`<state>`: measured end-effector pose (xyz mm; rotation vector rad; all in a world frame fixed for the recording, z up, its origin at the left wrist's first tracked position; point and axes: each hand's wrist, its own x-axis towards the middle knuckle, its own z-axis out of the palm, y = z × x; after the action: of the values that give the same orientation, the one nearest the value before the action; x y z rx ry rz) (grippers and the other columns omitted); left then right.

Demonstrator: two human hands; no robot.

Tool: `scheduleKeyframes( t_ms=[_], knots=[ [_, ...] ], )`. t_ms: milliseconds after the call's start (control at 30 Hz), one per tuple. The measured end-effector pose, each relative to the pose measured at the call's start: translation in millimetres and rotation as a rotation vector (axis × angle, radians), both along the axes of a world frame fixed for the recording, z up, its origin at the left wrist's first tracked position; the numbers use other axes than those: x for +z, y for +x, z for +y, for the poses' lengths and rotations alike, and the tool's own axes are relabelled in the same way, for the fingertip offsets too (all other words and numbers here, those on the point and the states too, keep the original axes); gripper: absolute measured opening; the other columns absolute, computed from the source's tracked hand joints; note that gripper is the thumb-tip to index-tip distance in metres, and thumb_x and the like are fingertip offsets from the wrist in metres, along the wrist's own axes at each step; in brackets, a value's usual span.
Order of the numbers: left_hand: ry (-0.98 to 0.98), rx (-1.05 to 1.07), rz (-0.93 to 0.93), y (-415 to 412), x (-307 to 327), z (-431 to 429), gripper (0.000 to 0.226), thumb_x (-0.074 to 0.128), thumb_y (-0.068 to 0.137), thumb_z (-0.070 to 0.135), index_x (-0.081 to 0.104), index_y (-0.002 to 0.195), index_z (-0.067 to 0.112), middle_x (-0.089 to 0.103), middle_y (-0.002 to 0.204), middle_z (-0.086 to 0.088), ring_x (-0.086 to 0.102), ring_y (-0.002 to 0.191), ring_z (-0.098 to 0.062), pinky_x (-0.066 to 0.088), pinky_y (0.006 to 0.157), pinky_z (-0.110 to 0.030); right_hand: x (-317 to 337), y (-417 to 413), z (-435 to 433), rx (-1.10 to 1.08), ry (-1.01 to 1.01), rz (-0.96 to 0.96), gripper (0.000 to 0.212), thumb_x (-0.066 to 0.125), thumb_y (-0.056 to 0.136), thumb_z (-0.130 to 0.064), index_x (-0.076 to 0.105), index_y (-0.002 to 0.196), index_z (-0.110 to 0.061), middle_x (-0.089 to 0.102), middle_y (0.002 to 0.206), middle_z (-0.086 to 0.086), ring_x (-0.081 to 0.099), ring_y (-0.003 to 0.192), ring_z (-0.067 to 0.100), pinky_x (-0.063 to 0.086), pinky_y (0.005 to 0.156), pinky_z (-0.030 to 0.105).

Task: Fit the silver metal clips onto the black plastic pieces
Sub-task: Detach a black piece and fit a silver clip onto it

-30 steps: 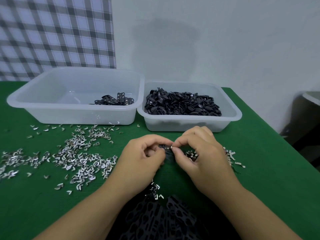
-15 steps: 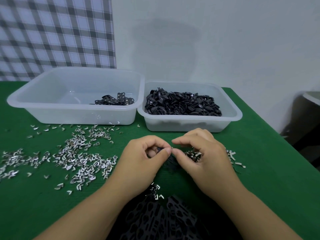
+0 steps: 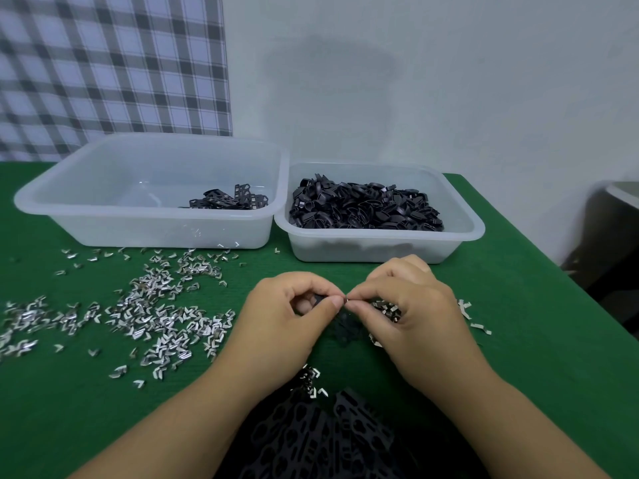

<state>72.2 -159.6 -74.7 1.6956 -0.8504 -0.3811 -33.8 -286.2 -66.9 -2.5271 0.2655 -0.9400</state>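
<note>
My left hand (image 3: 287, 316) pinches a small black plastic piece (image 3: 320, 299) between thumb and forefinger, mostly hidden by the fingers. My right hand (image 3: 411, 312) pinches a tiny silver metal clip (image 3: 345, 299) at its fingertips, touching the black piece. Both hands meet above the green table (image 3: 518, 340). Many loose silver clips (image 3: 155, 316) lie scattered on the left. A few more clips (image 3: 385, 310) lie under my right hand. A heap of black pieces (image 3: 345, 444) sits at the near edge.
A large translucent tub (image 3: 103, 216) at the back left holds a few black pieces. A smaller tub (image 3: 463, 236) at the back right is full of black pieces. The table's right edge drops off near a dark object (image 3: 612, 243).
My right hand has shifted slightly down and right, and its fingertips now meet the left fingertips with the clip between them.
</note>
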Motion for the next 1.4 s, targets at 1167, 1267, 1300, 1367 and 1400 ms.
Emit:
scheduleKeyframes(
  t_ms=[1167,1267,1300,1367,1400],
  knots=[
    [-0.195,0.013,0.383,-1.6,5.0,-2.7,0.02,0.067,0.078,-0.01,0.071,0.08,0.009,0.074,0.071,-0.01,0.073,0.065,-0.019,0.054,0.056,-0.016,-0.4,3.4,2.0,-0.074,-0.063,-0.137,0.004,0.074,0.074,-0.012,0.073,0.076,-0.016,0.057,0.072,-0.006,0.048,0.077,0.013,0.036,0.071,0.014],
    [-0.202,-0.005,0.395,-2.0,5.4,-2.1,0.023,0.066,0.078,-0.011,0.071,0.076,0.011,0.073,0.069,-0.01,0.073,0.065,-0.019,0.054,0.056,-0.016,-1.1,4.4,3.0,-0.047,-0.045,-0.127,0.005,0.074,0.074,-0.013,0.073,0.077,-0.017,0.057,0.073,-0.006,0.049,0.078,0.014,0.038,0.071,0.015],
    [-0.203,-0.01,0.397,-2.2,5.7,-2.1,0.024,0.067,0.078,-0.011,0.072,0.075,0.012,0.073,0.069,-0.01,0.073,0.064,-0.019,0.054,0.056,-0.016,-1.4,4.8,3.1,-0.04,-0.038,-0.121,0.006,0.075,0.074,-0.014,0.073,0.078,-0.018,0.057,0.074,-0.006,0.049,0.079,0.015,0.039,0.071,0.017],
    [-0.206,-0.014,0.4,-2.6,6.0,-2.4,0.024,0.067,0.077,-0.011,0.072,0.074,0.012,0.072,0.068,-0.01,0.072,0.064,-0.018,0.054,0.056,-0.016,-1.8,5.2,3.2,-0.033,-0.017,-0.115,0.006,0.075,0.074,-0.014,0.073,0.078,-0.018,0.057,0.075,-0.007,0.05,0.08,0.015,0.04,0.071,0.019],
    [-0.206,-0.016,0.397,-2.7,6.1,-2.5,0.024,0.067,0.077,-0.012,0.071,0.074,0.011,0.072,0.068,-0.01,0.072,0.063,-0.018,0.055,0.056,-0.016,-1.8,5.3,3.4,-0.031,-0.002,-0.114,0.007,0.075,0.074,-0.013,0.072,0.078,-0.018,0.057,0.075,-0.007,0.05,0.081,0.015,0.041,0.071,0.021]
  ],
)
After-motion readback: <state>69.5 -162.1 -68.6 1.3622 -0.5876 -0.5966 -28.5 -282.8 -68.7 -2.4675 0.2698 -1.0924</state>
